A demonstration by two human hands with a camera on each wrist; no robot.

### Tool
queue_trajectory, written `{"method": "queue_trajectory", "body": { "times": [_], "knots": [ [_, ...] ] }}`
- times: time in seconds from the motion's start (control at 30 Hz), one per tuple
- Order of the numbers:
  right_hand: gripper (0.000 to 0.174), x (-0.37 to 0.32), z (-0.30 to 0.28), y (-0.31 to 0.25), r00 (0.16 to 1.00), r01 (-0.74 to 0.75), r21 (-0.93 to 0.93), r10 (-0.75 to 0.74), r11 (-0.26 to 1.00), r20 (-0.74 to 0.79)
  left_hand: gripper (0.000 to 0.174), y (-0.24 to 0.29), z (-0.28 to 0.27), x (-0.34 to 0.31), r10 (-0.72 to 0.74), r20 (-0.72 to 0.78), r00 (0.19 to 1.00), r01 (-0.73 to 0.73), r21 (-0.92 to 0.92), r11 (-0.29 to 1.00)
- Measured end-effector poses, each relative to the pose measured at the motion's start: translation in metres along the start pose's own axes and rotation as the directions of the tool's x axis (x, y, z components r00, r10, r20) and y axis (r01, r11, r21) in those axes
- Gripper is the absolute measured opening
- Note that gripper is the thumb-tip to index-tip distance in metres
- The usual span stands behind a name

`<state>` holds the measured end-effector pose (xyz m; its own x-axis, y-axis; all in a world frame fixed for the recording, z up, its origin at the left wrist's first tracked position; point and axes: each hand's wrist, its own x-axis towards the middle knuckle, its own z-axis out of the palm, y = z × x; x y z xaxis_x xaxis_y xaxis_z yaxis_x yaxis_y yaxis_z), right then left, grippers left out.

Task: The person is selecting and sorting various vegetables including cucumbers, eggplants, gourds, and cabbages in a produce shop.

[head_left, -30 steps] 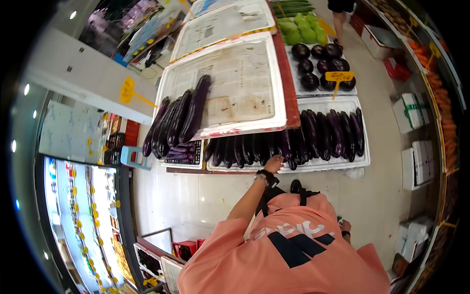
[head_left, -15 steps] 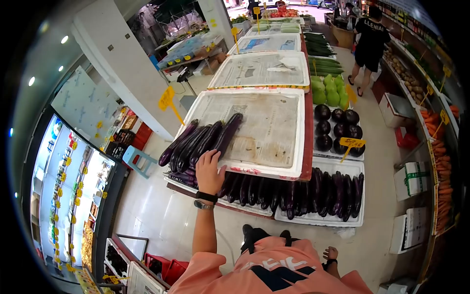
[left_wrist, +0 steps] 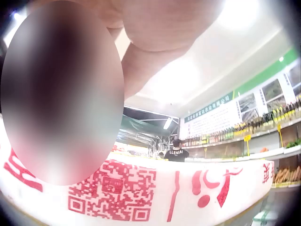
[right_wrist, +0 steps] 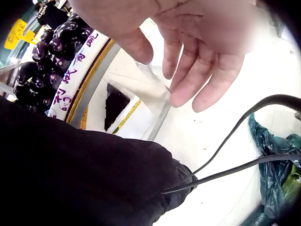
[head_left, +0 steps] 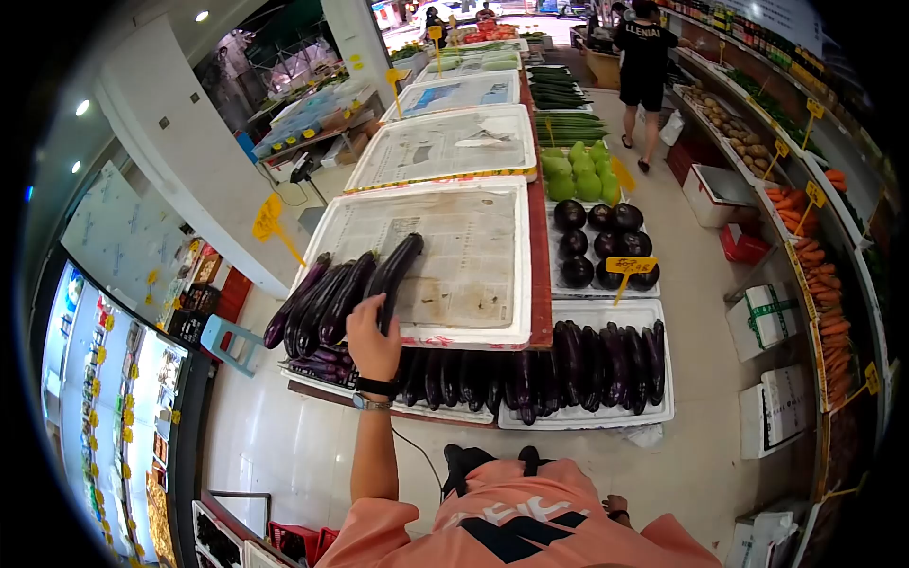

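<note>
My left hand (head_left: 376,346) reaches over the front edge of a white foam lid (head_left: 454,275), its fingers and thumb around the near end of a long dark purple eggplant (head_left: 396,268). That eggplant lies at a slant, slightly apart from several other eggplants (head_left: 327,308) on the lid's left side. In the left wrist view, a blur hides most of what the left hand (left_wrist: 160,23) holds, above the foam edge (left_wrist: 160,188) with red print. My right hand (right_wrist: 197,52) hangs beside the body with loose fingers, holding nothing.
Below the lid, more eggplants (head_left: 606,364) fill a foam tray. Behind them sit round eggplants (head_left: 573,244), a yellow price tag (head_left: 632,265) and green gourds (head_left: 582,175). Carrots (head_left: 822,293) line the right shelf. A person in black (head_left: 644,71) stands farther down the aisle.
My left hand has risen from the lower eggplant tray to the upper lid and taken the near end of one eggplant. The head view has tilted up. My right hand still hangs down.
</note>
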<state>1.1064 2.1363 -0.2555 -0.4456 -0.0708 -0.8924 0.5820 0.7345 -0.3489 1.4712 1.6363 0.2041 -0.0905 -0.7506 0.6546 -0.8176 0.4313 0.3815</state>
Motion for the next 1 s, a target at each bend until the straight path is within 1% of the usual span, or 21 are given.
{"method": "queue_trajectory", "body": {
  "times": [0.03, 0.1, 0.13, 0.17, 0.23, 0.33, 0.43, 0.47, 0.53, 0.63, 0.67, 0.77, 0.83, 0.9, 0.97, 1.0],
  "knots": [
    [0.032, 0.002, -0.003, 0.004, 1.000, -0.020, 0.017, 0.020, 1.000, 0.007, 0.046, -0.005, 0.001, 0.001, 0.002, -0.027, 1.000, -0.002, 0.024, 1.000],
    [0.032, 0.008, -0.008, 0.011, 1.000, 0.005, 0.031, -0.005, 1.000, 0.024, 0.048, -0.023, 0.012, -0.005, -0.098, -0.056, 0.994, 0.101, 0.061, 0.993],
    [0.032, 0.009, -0.010, 0.013, 0.999, 0.018, 0.037, -0.019, 0.999, 0.031, 0.050, -0.040, 0.019, -0.011, -0.141, 0.031, 0.990, 0.138, 0.070, 0.988],
    [0.031, 0.015, -0.010, 0.016, 0.999, 0.032, 0.044, -0.034, 0.999, 0.040, 0.050, -0.038, 0.019, -0.012, -0.128, 0.043, 0.991, 0.120, 0.149, 0.982],
    [0.030, 0.020, -0.011, 0.017, 0.998, 0.044, 0.054, -0.046, 0.998, 0.041, 0.047, -0.034, 0.019, -0.013, -0.072, 0.023, 0.997, 0.068, 0.158, 0.985],
    [0.028, 0.020, -0.006, 0.007, 0.999, 0.039, 0.077, -0.042, 0.996, 0.028, 0.042, -0.030, 0.014, -0.009, -0.015, 0.012, 1.000, 0.014, 0.069, 0.997],
    [0.028, 0.014, 0.001, -0.012, 0.996, 0.083, 0.057, -0.084, 0.995, 0.025, 0.038, -0.027, 0.006, -0.004, -0.177, 0.078, 0.981, 0.186, -0.127, 0.974],
    [0.030, 0.010, 0.004, -0.017, 0.994, 0.103, 0.046, -0.104, 0.994, 0.024, 0.038, -0.029, 0.006, -0.003, -0.216, 0.092, 0.972, 0.232, -0.235, 0.944],
    [0.032, 0.010, 0.008, -0.027, 0.989, 0.138, 0.034, -0.139, 0.990, 0.043, 0.039, -0.034, 0.006, -0.003, -0.287, 0.133, 0.949, 0.315, -0.439, 0.841],
    [0.026, 0.020, 0.013, -0.035, 0.985, 0.160, 0.036, -0.162, 0.986, 0.062, 0.041, -0.044, 0.014, -0.006, -0.259, 0.071, 0.963, 0.258, -0.514, 0.818],
    [0.026, 0.024, 0.013, -0.036, 0.983, 0.169, 0.027, -0.170, 0.985, 0.075, 0.048, -0.044, 0.011, -0.006, -0.311, 0.159, 0.937, 0.348, -0.498, 0.795],
    [0.027, 0.023, 0.014, -0.040, 0.981, 0.180, -0.005, -0.180, 0.984, 0.069, 0.058, -0.061, 0.026, -0.012, -0.316, 0.253, 0.914, 0.405, -0.539, 0.739],
    [0.037, 0.015, 0.012, -0.043, 0.980, 0.185, -0.044, -0.181, 0.982, 0.085, 0.067, -0.090, 0.048, -0.017, -0.269, 0.320, 0.908, 0.408, -0.535, 0.740],
    [0.037, 0.004, 0.011, -0.045, 0.983, 0.179, -0.067, -0.175, 0.982, 0.059, 0.072, -0.085, 0.047, -0.013, -0.271, 0.304, 0.913, 0.396, -0.511, 0.763],
    [0.036, 0.007, 0.010, -0.042, 0.986, 0.164, -0.072, -0.160, 0.984, 0.051, 0.077, -0.083, 0.046, -0.008, -0.260, 0.297, 0.919, 0.366, -0.394, 0.843],
    [0.035, 0.007, 0.010, -0.038, 0.985, 0.166, -0.064, -0.163, 0.984, 0.050, 0.079, -0.072, 0.040, -0.002, -0.245, 0.320, 0.915, 0.360, -0.372, 0.856]
  ]
}}
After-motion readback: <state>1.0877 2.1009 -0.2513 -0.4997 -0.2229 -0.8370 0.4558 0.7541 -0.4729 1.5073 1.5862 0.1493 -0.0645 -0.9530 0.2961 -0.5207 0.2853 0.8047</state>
